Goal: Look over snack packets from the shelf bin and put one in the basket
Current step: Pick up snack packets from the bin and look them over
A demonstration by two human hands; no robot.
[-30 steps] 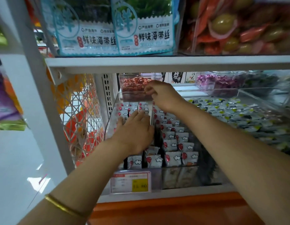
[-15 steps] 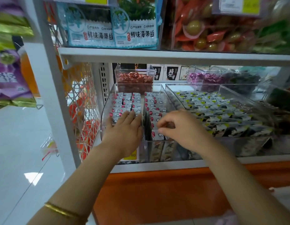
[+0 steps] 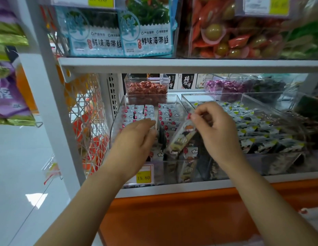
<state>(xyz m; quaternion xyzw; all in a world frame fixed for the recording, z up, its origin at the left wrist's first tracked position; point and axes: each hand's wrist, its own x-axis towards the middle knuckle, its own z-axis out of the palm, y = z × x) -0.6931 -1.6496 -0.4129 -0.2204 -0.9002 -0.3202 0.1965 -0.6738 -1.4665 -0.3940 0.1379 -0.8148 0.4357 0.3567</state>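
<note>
white store shelving is filling the view, with a pale glossy floor (image 3: 21, 157) showing at the left and an orange base panel (image 3: 172, 219) running below. on the lower shelf (image 3: 172, 190) a clear shelf bin (image 3: 116, 121) is sitting at the front, and one upright divider (image 3: 156, 116) is splitting it into two compartments. both compartments are holding tight rows of small white packets with red dots, too many to count surely. behind it one small clear tub (image 3: 146, 89) is holding reddish wrapped sweets. just to the right a second clear bin (image 3: 211, 94) is carrying black, white and green packets, and behind that another tub (image 3: 225, 86) is holding purple sweets. one yellow price tag (image 3: 143, 177) reading 16.80 is hanging on the shelf bin's front. on the upper shelf two blue-and-white kelp packs (image 3: 96, 34) are standing side by side, next to a clear box (image 3: 225, 32) of red and green wrapped snacks.

the right hand (image 3: 216, 128) is pinching one snack packet (image 3: 181, 137) by its top end between thumb and forefinger, over the right compartment. the packet's long axis is slanting: its held end is pointing up and to the right, its free end down and to the left toward the front rows, and whether that end is touching them is not clear. the left hand (image 3: 135, 139) is lying palm down with fingers uncurled over the left compartment, its fingertips reaching the divider.
</note>
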